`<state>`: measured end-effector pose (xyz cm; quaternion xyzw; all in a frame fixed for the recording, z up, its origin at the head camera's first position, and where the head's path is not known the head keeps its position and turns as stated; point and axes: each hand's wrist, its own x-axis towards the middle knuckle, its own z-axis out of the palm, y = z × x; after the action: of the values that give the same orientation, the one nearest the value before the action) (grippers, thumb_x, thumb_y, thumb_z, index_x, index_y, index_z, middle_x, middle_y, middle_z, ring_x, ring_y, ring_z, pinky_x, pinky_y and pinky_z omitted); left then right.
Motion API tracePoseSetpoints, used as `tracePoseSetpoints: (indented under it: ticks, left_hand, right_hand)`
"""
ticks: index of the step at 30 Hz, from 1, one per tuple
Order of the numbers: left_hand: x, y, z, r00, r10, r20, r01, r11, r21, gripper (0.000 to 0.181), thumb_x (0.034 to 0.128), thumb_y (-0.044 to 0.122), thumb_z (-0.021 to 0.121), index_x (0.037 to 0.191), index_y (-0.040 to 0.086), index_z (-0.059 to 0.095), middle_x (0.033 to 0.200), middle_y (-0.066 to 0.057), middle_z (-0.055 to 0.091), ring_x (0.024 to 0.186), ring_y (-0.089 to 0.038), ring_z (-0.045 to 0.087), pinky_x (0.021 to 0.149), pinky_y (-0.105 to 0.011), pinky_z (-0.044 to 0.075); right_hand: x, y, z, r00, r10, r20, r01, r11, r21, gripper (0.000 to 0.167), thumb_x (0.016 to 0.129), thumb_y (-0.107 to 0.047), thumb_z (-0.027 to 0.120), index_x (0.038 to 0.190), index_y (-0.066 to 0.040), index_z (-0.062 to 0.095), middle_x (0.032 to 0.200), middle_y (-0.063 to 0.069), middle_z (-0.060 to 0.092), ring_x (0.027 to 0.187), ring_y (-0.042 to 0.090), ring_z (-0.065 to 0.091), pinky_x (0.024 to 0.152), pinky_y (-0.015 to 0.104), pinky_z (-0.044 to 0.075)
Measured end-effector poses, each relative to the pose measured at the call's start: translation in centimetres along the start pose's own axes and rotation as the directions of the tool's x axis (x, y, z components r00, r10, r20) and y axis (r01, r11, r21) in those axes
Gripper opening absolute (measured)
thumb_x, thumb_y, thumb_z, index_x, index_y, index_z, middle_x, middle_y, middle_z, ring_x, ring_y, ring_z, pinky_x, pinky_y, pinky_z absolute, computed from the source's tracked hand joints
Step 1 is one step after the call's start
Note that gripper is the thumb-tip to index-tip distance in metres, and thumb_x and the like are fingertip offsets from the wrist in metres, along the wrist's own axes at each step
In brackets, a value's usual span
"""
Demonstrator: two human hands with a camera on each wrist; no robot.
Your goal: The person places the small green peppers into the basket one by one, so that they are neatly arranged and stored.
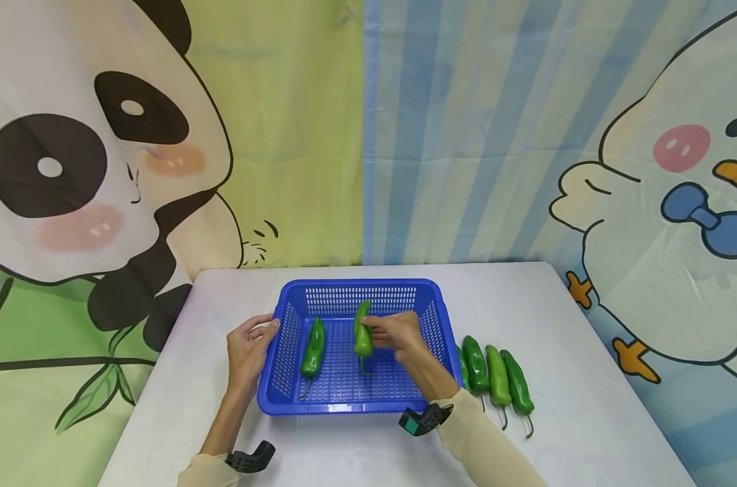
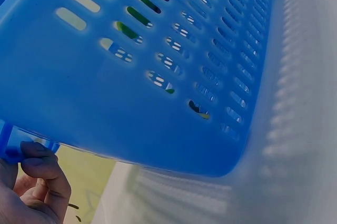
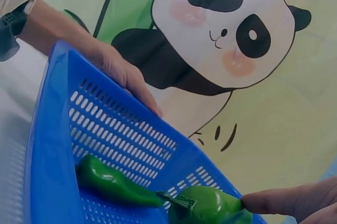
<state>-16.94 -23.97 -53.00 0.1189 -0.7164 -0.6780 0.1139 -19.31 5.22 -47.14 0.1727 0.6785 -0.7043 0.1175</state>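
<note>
In the head view, a blue basket point(image 1: 344, 408) stands on a white bench point(image 1: 578, 385). The left hand point(image 1: 249, 346) holds the basket's left rim. The right hand point(image 1: 400, 333) reaches over the basket's inside, its grip pinching a green pepper point(image 1: 363, 339) between thumb and fingers. That pepper is upright in view, its stalk toward the near side; whether it touches the basket floor I cannot tell. A second pepper point(image 1: 313, 349) lies in the left part of the basket, apart from the held one. Just to the right of the basket, four more peppers point(image 1: 499, 376) lie side by side on the bench, the leftmost partly hidden by the basket. Behind hang a panda curtain point(image 1: 295, 135) and a striped curtain point(image 1: 472, 135) with a white bird.

In the left wrist view, the basket's slotted wall fills most of the picture, with green showing through some slots. At the lower left, the left hand's grip is curled on the rim.

In the right wrist view, a fingertip of the right hand touches the held pepper at the bottom edge. The second pepper lies beyond it, and the left hand rests along the far rim.
</note>
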Motion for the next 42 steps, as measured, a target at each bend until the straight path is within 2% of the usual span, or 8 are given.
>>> tracePoseSetpoints:
  ticks: [3, 8, 18, 23, 26, 29, 36, 42]
  left_hand:
    - [0.1, -0.1, 0.0, 1.0, 0.001, 0.003, -0.001, 1.0, -0.002, 0.036, 0.1048, 0.025, 0.077, 0.129, -0.002, 0.074, 0.086, 0.001, 0.082, 0.068, -0.008, 0.076, 0.062, -0.023, 0.064]
    - [0.2, -0.2, 0.0, 1.0, 0.006, 0.001, -0.006, 1.0, 0.005, 0.036, 0.1045, 0.025, 0.077, 0.128, -0.002, 0.075, 0.085, 0.0, 0.082, 0.068, -0.007, 0.075, 0.062, -0.022, 0.064]
    - [0.1, -0.1, 0.3, 1.0, -0.002, 0.004, 0.002, 1.0, -0.015, 0.036, 0.1041, 0.024, 0.078, 0.128, -0.003, 0.074, 0.087, -0.003, 0.081, 0.069, -0.009, 0.076, 0.064, -0.023, 0.065]
    - [0.2, -0.3, 0.3, 1.0, -0.002, -0.002, 0.002, 1.0, -0.007, 0.036, 0.104, 0.025, 0.078, 0.128, -0.002, 0.074, 0.088, -0.004, 0.081, 0.069, -0.009, 0.076, 0.064, -0.023, 0.065]
    - [0.3, -0.4, 0.2, 1.0, -0.008, -0.003, 0.008, 1.0, -0.001, 0.037, 0.1041, 0.025, 0.077, 0.129, -0.002, 0.074, 0.088, -0.004, 0.082, 0.069, -0.009, 0.076, 0.064, -0.023, 0.065]
    - [0.4, -0.3, 0.1, 1.0, -0.007, -0.008, 0.007, 1.0, 0.002, 0.037, 0.1042, 0.025, 0.077, 0.129, -0.002, 0.074, 0.088, -0.005, 0.081, 0.069, -0.009, 0.076, 0.063, -0.023, 0.065]
    - [0.2, -0.1, 0.0, 1.0, 0.002, -0.004, -0.002, 1.0, -0.003, 0.036, 0.1046, 0.025, 0.077, 0.128, -0.002, 0.074, 0.089, -0.007, 0.082, 0.069, -0.009, 0.076, 0.063, -0.023, 0.065]
    - [0.1, -0.2, 0.0, 1.0, 0.006, -0.002, -0.006, 1.0, -0.003, 0.035, 0.105, 0.025, 0.076, 0.127, -0.002, 0.075, 0.088, -0.006, 0.082, 0.068, -0.009, 0.076, 0.062, -0.023, 0.064]
  right_hand:
    - [0.3, 0.1, 0.4, 1.0, 0.021, 0.008, -0.021, 1.0, 0.014, 0.038, 0.086, -0.008, 0.091, 0.112, 0.016, 0.076, 0.092, 0.025, 0.082, 0.075, 0.029, 0.084, 0.076, 0.041, 0.07]
    - [0.8, 0.0, 1.0, 0.999, 0.041, 0.03, -0.042, 0.999, 0.02, 0.04, 0.086, -0.007, 0.09, 0.114, 0.016, 0.075, 0.09, 0.023, 0.082, 0.068, 0.022, 0.081, 0.075, 0.04, 0.07]
    - [1.6, 0.0, 2.6, 0.998, 0.067, 0.006, -0.067, 0.998, -0.014, 0.039, 0.085, -0.007, 0.091, 0.115, 0.014, 0.075, 0.105, 0.028, 0.081, 0.066, 0.019, 0.079, 0.08, 0.044, 0.07]
    - [2.1, 0.1, 3.5, 0.998, 0.069, -0.004, -0.069, 0.996, -0.048, 0.042, 0.085, -0.005, 0.092, 0.117, 0.014, 0.073, 0.106, 0.03, 0.08, 0.077, 0.03, 0.083, 0.081, 0.045, 0.07]
    - [2.2, 0.2, 4.0, 0.997, 0.079, -0.013, -0.08, 0.994, -0.079, 0.041, 0.085, -0.005, 0.091, 0.116, 0.014, 0.073, 0.106, 0.031, 0.08, 0.089, 0.038, 0.083, 0.086, 0.048, 0.069]
    - [2.3, 0.3, 4.5, 0.996, 0.083, -0.007, -0.084, 0.991, -0.102, 0.039, 0.084, -0.003, 0.091, 0.115, 0.014, 0.073, 0.105, 0.031, 0.08, 0.094, 0.042, 0.083, 0.087, 0.05, 0.069]
    - [2.7, 0.9, 5.5, 0.994, 0.108, -0.004, -0.108, 0.986, -0.124, 0.036, 0.081, 0.002, 0.092, 0.109, 0.015, 0.073, 0.101, 0.031, 0.08, 0.089, 0.042, 0.083, 0.081, 0.049, 0.07]
    - [3.1, 1.6, 6.0, 0.993, 0.121, -0.001, -0.12, 0.981, -0.153, 0.04, 0.08, 0.003, 0.093, 0.111, 0.015, 0.072, 0.097, 0.029, 0.081, 0.083, 0.038, 0.083, 0.077, 0.047, 0.07]
